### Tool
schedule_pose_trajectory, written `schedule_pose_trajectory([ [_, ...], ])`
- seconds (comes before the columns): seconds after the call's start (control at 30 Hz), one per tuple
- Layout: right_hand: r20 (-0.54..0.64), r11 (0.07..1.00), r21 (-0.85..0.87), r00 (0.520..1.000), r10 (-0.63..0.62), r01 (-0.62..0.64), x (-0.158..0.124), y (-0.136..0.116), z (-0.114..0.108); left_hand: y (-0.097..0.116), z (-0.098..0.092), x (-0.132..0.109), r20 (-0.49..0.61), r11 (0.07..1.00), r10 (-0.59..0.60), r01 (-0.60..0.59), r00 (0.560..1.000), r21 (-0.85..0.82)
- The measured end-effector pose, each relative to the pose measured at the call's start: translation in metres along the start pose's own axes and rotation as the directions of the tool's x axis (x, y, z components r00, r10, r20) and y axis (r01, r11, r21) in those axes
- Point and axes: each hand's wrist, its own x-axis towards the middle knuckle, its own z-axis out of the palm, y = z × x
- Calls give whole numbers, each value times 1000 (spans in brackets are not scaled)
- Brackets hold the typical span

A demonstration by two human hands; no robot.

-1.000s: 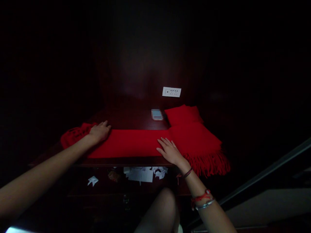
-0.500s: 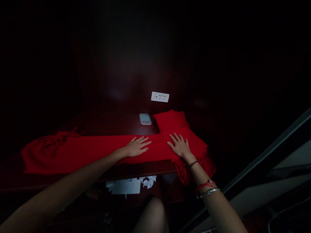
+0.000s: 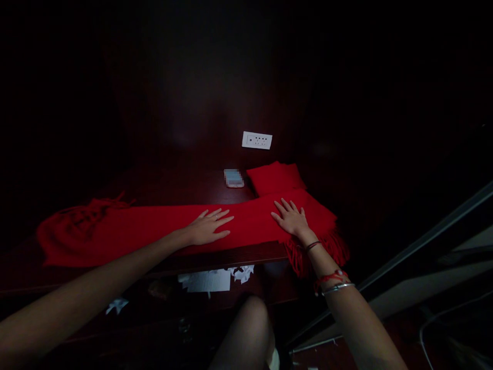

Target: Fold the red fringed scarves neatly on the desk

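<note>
A red fringed scarf (image 3: 138,228) lies stretched from left to right on a dark wooden surface (image 3: 192,194). Its left end is bunched, with tassels on top; at the right, a folded part sticks out toward the wall and a fringe hangs over the front edge. My left hand (image 3: 206,227) rests flat on the middle of the scarf, fingers spread, a ring on one finger. On the right part of it lies my right hand (image 3: 291,218), palm down with fingers apart. Neither hand grips the cloth.
Behind the scarf is a small pale-blue blurred item (image 3: 233,178). A white socket plate (image 3: 257,140) sits on the dark back wall. Below the edge are a sheet of paper (image 3: 210,281) and crumpled white paper (image 3: 243,273). My knee (image 3: 248,318) is beneath.
My left hand has slid a little to the left along the scarf. My right hand stays at nearly the same place on it. The view has tilted down slightly.
</note>
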Motion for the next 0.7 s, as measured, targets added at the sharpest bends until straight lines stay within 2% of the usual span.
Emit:
schedule_pose_trajectory([
  [0.1,13,1000,7,1000,-15,15,-1,-3,-6,-9,-11,-11,29,1000,-5,5,1000,-14],
  [0.2,-80,999,-8,996,-50,50,-5,-18,-16,-11,-20,-6,-15,1000,-6,6,1000,-14],
  [0.3,-211,982,36,962,-174,186,-15,-44,-18,-8,-21,9,-47,999,50,-50,998,-10],
  [0.43,-217,911,161,914,-342,379,-31,-71,-2,-4,-10,21,45,994,104,-102,994,-38],
  [0.57,-220,900,160,904,-367,405,-40,-76,14,-3,-7,19,69,993,109,-105,992,-55],
  [0.7,-255,913,135,904,-344,386,-42,-75,15,-4,-11,16,82,994,95,-91,992,-59],
])
